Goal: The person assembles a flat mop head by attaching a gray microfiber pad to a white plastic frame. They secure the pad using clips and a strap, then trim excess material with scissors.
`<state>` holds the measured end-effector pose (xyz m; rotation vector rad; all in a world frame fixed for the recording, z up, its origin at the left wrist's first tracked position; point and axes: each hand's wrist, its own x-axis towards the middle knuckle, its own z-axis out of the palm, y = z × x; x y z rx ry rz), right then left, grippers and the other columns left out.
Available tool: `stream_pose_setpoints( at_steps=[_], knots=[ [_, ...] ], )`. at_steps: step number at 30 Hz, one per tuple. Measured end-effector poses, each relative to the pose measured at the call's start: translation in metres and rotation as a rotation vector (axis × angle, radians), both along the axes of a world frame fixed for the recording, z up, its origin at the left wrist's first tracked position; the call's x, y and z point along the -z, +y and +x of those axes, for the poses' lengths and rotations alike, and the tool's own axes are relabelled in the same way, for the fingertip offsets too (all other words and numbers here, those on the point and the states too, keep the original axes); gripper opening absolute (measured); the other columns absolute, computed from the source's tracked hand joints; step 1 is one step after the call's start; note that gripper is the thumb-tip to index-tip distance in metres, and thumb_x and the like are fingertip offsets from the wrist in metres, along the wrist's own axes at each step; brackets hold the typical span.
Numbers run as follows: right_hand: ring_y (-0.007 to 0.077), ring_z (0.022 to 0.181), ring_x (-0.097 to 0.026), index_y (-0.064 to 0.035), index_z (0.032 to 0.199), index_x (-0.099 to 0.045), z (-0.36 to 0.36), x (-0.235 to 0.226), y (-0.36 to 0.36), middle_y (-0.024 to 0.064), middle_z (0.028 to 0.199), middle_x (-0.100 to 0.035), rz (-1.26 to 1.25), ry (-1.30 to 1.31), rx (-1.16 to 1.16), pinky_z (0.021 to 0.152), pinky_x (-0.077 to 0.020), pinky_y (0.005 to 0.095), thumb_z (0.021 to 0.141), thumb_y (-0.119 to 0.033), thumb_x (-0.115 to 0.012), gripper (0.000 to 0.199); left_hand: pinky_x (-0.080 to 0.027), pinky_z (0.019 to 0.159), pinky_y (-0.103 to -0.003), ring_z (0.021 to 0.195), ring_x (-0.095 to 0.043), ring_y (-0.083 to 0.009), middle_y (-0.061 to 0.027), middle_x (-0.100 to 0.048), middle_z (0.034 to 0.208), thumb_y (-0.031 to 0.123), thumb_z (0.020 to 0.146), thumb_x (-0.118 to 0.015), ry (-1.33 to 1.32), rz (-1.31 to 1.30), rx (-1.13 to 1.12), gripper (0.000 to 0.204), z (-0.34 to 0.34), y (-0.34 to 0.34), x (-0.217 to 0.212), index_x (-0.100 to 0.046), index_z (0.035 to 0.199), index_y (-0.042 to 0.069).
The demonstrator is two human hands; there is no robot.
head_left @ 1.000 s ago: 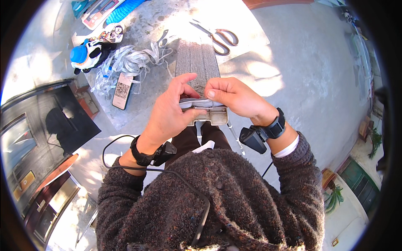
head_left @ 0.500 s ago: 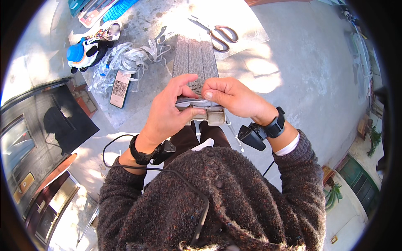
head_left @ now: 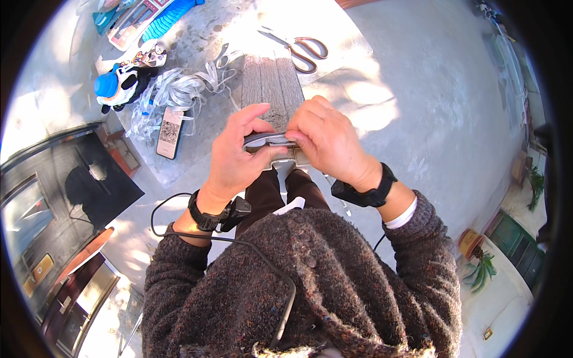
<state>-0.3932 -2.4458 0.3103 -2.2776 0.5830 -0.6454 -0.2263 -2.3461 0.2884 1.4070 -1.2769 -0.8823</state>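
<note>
A grey, layered strip-like thing (head_left: 260,141) with a pale upper edge lies across between my two hands, low over the near end of a grey wood-grain board (head_left: 268,83). My left hand (head_left: 234,152) holds its left end, thumb below and fingers curved above. My right hand (head_left: 330,138) pinches its right end between thumb and bent fingers, covering that end. I cannot make out what kind of thing it is. Just below it shows a pale beige piece (head_left: 302,159) at the board's end.
Scissors with brown handles (head_left: 307,55) lie right of the board's far end. Left of it, on the table (head_left: 352,45), are a heap of whitish ribbon (head_left: 173,89), a phone (head_left: 169,134), a blue-hatted plush toy (head_left: 128,83) and a blue textile (head_left: 170,19). A cable (head_left: 262,256) crosses my lap.
My right hand has turned and curled more, its fingers rising and its thumb moving lower on the strip. The left hand keeps its hold on the other end. The whole view has shifted slightly.
</note>
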Motion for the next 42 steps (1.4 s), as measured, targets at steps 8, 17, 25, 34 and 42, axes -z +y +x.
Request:
stream_pose_setpoints(
  at_steps=[8, 17, 25, 34, 42],
  knots=[
    [0.031, 0.084, -0.056, -0.007, 0.082, -0.061, -0.005, -0.011, -0.017, 0.0084, 0.081, -0.057, 0.152, 0.153, -0.167, 0.068, -0.0474, 0.0411, 0.076, -0.008, -0.065, 0.008, -0.051, 0.072, -0.029, 0.078, -0.063, -0.018, -0.0078, -0.065, 0.086, 0.002, 0.067, -0.081, -0.054, 0.012, 0.039, 0.068, 0.0, -0.001, 0.002, -0.051, 0.128, 0.004],
    [0.0295, 0.093, -0.058, -0.0064, 0.099, -0.065, -0.017, -0.002, -0.014, 0.0097, 0.09, -0.061, 0.31, -0.015, -0.063, 0.083, -0.0476, 0.0369, 0.076, -0.005, -0.067, 0.022, -0.051, 0.071, -0.031, 0.079, -0.061, -0.0207, -0.0085, -0.062, 0.089, 0.003, 0.067, -0.08, -0.196, -0.118, 0.0, 0.059, -0.002, -0.004, 0.006, -0.057, 0.121, 0.005],
    [0.0204, 0.11, -0.057, -0.0062, 0.111, -0.064, -0.036, 0.047, 0.001, 0.0078, 0.113, -0.063, 0.801, -0.393, 0.056, 0.096, -0.0439, 0.0358, 0.083, -0.004, -0.068, 0.029, -0.048, 0.072, -0.03, 0.081, -0.059, -0.0211, -0.0086, -0.059, 0.09, 0.004, 0.071, -0.075, -0.261, 0.019, 0.115, 0.041, 0.004, -0.016, -0.016, -0.064, 0.11, 0.006],
    [0.0147, 0.109, -0.057, -0.0046, 0.107, -0.066, -0.028, 0.073, 0.013, 0.005, 0.106, -0.063, 1.012, -0.55, 0.108, 0.098, -0.0426, 0.035, 0.088, -0.007, -0.066, 0.019, -0.047, 0.068, -0.029, 0.076, -0.059, -0.0192, -0.0079, -0.06, 0.086, 0.015, 0.08, -0.071, -0.329, 0.209, 0.355, 0.025, 0.007, -0.043, -0.04, -0.067, 0.102, 0.005],
    [0.01, 0.097, -0.057, -0.0066, 0.112, -0.061, -0.02, 0.061, 0.021, 0.0003, 0.103, -0.062, 0.816, -0.414, 0.203, 0.085, -0.046, 0.0291, 0.087, -0.011, -0.068, 0.026, -0.042, 0.065, -0.022, 0.07, -0.051, -0.0068, 0.0004, -0.058, 0.075, 0.016, 0.093, -0.057, -0.49, 0.252, 0.293, 0.014, -0.004, -0.058, -0.033, -0.063, 0.09, 0.003]
  ],
)
